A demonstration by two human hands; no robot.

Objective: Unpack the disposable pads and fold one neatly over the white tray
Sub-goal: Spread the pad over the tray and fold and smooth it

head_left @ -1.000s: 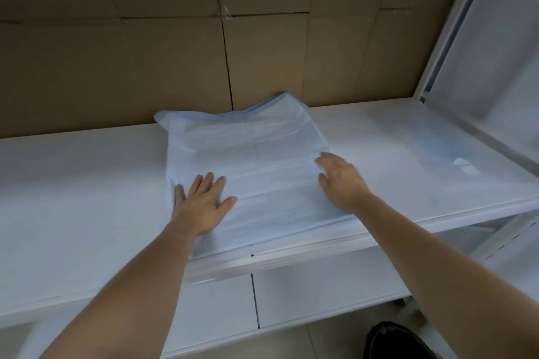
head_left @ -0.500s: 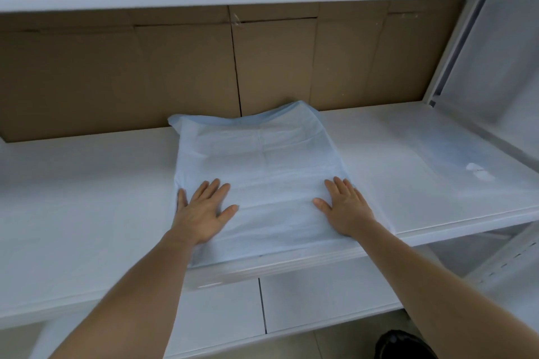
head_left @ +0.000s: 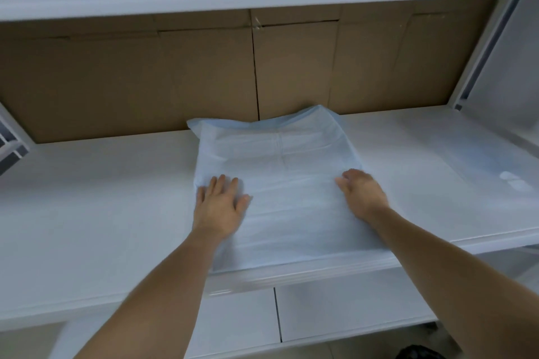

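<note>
Both forearms reach in over the front edge of the white shelf [head_left: 87, 227]. The left hand [head_left: 220, 205] lies flat, fingers straight, pressing the pale blue pad [head_left: 285, 183]. The right hand [head_left: 361, 194] rests on the pad's opposite side, fingers loosely bent. Between and beyond them the pad spreads back to the cardboard wall [head_left: 131, 81].

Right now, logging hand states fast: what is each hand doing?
Left hand: open, fingers flat, pressing on the blue pad.
Right hand: open, resting on the pad near its right edge, gripping nothing.
</note>
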